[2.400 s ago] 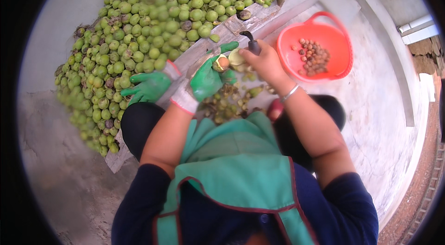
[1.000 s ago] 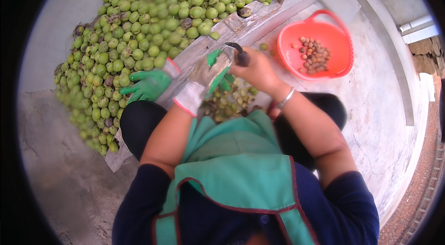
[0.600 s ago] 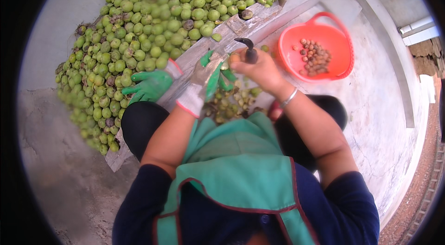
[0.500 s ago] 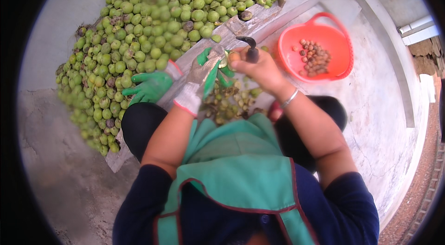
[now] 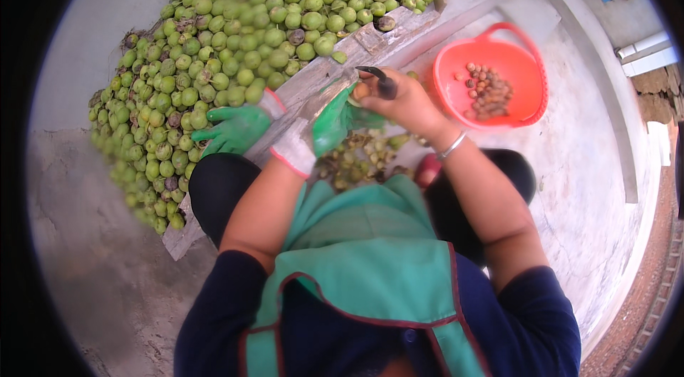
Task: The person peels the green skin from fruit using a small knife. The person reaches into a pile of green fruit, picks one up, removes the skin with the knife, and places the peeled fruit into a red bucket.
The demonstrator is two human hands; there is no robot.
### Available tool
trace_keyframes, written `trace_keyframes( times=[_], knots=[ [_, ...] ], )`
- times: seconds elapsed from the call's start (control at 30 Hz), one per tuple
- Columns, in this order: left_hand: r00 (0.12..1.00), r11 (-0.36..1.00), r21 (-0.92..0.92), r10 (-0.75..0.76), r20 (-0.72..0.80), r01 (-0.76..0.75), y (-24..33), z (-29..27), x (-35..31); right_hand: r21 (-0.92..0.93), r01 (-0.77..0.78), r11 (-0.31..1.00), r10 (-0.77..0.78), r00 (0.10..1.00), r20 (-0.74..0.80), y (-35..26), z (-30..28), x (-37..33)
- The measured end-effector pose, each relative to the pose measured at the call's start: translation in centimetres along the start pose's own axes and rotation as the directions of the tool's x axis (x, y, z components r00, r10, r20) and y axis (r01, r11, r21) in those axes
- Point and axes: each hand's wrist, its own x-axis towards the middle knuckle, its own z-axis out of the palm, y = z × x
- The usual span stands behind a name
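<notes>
My left hand [image 5: 329, 117] wears a grey and green glove. Its fingers curl around a partly husked walnut [image 5: 361, 91], whose brown shell shows between my two hands. My bare right hand [image 5: 407, 107], with a silver bangle at the wrist, grips a small curved knife [image 5: 386, 85] by its dark handle. The dark hooked blade points left, above the walnut. Fingertips of the right hand touch the nut too; the glove hides its far side. Below both hands lie green and brown husk pieces [image 5: 362, 157].
A large heap of green-husked walnuts [image 5: 214, 56] fills the upper left, edged by a wooden board [image 5: 367, 38]. A spare green glove [image 5: 235, 127] lies against it. At the right stands a red plastic basket [image 5: 445, 85] holding brown walnuts [image 5: 490, 95]. A reddish object [image 5: 427, 170] sits by my right knee.
My hands have drawn closer together, and the left glove has turned, its green side now covering more of the nut. The knife blade has swung left and lower, over the walnut.
</notes>
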Motion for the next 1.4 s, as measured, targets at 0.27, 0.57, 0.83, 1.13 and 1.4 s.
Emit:
trace_keyframes(
  times=[0.27, 0.57, 0.83, 1.13, 1.4],
  knots=[
    [0.895, 0.713, 0.679, 0.173, -0.411, 0.174, -0.7, 1.4, 0.1, -0.535, 0.125, 0.836, -0.222, 0.967, -0.122, -0.5, 0.9, -0.8],
    [0.989, 0.999, -0.034, -0.008, -0.145, 0.003, -1.2, 0.7, 0.2, -0.114, 0.081, 0.99, -0.1, 0.98, -0.171, -0.3, 0.6, -0.6],
    [0.974, 0.398, 0.897, 0.037, -0.223, 0.19, -0.3, 1.4, 0.0, -0.587, -0.056, 0.807, -0.208, 0.905, -0.372, 1.1, -5.7, -0.1],
    [0.975, 0.306, 0.928, 0.006, -0.224, 0.212, 0.5, 3.1, 1.0, -0.631, -0.101, 0.769, -0.228, 0.879, -0.419, -0.5, -6.3, 0.0],
    [0.955, 0.609, 0.777, 0.107, -0.276, 0.157, -1.5, -0.9, 3.3, -0.363, -0.177, 0.915, 0.062, 0.95, -0.306, 0.0, -3.2, 2.6]
  ],
)
